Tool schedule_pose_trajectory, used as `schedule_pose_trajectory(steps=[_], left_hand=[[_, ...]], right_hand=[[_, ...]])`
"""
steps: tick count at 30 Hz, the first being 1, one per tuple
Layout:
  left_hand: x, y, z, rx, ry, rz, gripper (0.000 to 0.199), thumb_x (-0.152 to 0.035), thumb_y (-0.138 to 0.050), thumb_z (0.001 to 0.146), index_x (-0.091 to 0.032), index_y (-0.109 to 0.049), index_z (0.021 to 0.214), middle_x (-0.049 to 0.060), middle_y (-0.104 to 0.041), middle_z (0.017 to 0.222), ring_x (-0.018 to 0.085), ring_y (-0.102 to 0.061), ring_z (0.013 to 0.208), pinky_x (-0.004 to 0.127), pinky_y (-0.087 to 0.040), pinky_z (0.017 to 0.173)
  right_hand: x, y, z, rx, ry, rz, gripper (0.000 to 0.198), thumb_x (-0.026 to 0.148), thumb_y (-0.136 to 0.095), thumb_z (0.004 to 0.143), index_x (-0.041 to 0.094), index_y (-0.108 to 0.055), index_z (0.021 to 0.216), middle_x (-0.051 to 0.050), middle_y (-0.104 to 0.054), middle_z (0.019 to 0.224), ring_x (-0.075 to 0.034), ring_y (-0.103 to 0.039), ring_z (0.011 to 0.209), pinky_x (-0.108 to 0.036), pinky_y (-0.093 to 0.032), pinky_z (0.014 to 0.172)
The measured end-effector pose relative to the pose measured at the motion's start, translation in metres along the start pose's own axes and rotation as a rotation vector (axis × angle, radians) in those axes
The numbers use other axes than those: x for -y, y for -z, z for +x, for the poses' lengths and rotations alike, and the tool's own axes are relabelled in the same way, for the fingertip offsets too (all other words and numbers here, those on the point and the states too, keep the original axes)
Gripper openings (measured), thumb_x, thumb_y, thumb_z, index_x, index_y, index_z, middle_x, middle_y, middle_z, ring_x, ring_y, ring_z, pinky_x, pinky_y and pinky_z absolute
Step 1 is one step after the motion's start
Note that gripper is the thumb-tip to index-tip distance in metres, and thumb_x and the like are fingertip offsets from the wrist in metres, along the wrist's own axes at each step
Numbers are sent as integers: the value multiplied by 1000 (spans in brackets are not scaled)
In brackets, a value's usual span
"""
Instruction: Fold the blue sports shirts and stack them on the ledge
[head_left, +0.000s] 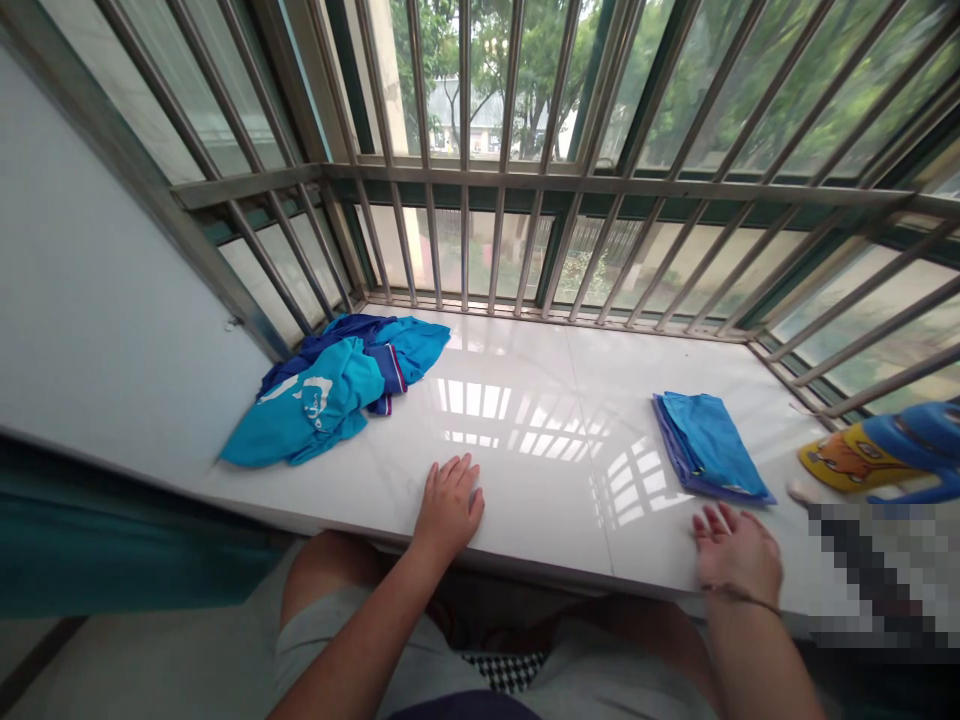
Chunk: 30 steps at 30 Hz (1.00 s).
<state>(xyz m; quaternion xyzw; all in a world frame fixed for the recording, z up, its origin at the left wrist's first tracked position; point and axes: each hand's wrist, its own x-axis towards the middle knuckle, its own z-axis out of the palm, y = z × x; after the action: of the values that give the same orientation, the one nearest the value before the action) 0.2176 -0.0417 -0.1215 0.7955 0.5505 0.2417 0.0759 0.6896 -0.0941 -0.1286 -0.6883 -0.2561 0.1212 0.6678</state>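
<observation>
My left hand (450,505) lies palm down on the white ledge (517,500), its fingers stretched out and holding nothing. Further right, my right hand (741,550) rests by the ledge's front edge with loosely bent fingers apart and nothing in them. Just beyond those fingertips is a neatly folded blue garment (712,440) with a purple-blue layer underneath. A crumpled blue shirt (330,385) with white lettering and a dark, red-and-white striped trim is heaped at the left, away from both hands.
Metal window bars (491,240) close off the ledge's far side. At the right lies a blue and yellow cartoon-printed bottle (862,450), with a small pale object (802,490) beside it. A wall (97,270) borders the left. The lower right corner is pixelated.
</observation>
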Motion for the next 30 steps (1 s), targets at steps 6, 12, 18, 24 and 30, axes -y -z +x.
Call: schedule_pose_trajectory(steps=[6, 12, 18, 24, 30], left_hand=[[0, 0, 0, 2, 4, 25, 43, -21, -59, 100, -23, -72, 140, 12, -64, 158, 36, -56, 147, 65, -36, 128], [0, -1, -1, 11, 1, 30, 43, -21, -58, 100, -23, -72, 141, 12, -63, 158, 36, -56, 147, 65, -36, 128], [2, -1, 0, 17, 22, -31, 45, -22, -60, 99, -24, -71, 142, 12, -62, 159, 36, -54, 150, 65, -32, 131], [30, 15, 8, 201, 31, -251, 32, -26, -63, 96, -28, -79, 124, 9, -64, 157, 31, -57, 148, 59, -34, 132], [115, 77, 30, 87, -9, -175, 36, -33, -61, 96, -25, -78, 126, 11, -64, 156, 31, -54, 149, 53, -41, 129]], right_hand=[[8, -30, -122, 375, 438, -482, 33, 43, -64, 93, 22, -67, 118, -12, -76, 114, -30, -71, 103, -47, -56, 96], [11, -36, -144, 356, 860, -672, 24, 27, -51, 102, 20, -74, 109, -8, -79, 101, -25, -73, 91, -37, -54, 89], [12, -34, -140, 365, 920, -665, 24, 27, -51, 103, 20, -73, 108, -8, -80, 102, -24, -73, 92, -35, -53, 91], [9, -34, -141, 372, 877, -646, 25, 28, -52, 101, 20, -75, 109, -9, -80, 102, -25, -73, 92, -37, -54, 91], [5, -33, -142, 404, 771, -622, 25, 32, -53, 100, 23, -76, 105, -10, -81, 105, -28, -74, 95, -42, -56, 93]])
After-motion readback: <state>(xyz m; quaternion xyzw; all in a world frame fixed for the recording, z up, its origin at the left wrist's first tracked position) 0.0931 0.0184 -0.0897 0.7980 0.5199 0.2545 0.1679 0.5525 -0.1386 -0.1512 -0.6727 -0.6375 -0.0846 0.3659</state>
